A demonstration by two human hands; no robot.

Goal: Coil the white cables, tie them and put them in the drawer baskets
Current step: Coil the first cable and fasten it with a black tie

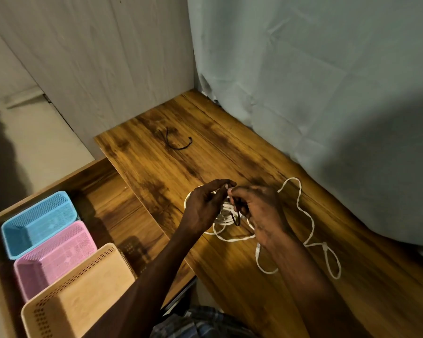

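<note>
Both hands pinching black tie w/ white cable coil underneath.

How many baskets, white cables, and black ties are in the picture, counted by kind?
Baskets: 3: blue, pink, beige
White cables: 2: coiled, loose
Black ties: 2: on desk, in hands
Total: 7

Bare bench lies open toward 12 o'clock, with only a black tie on it. A curtain walls off 2 o'clock, and loose white cable sprawls at 4. At 8 o'clock, three baskets fill the open drawer.
</note>
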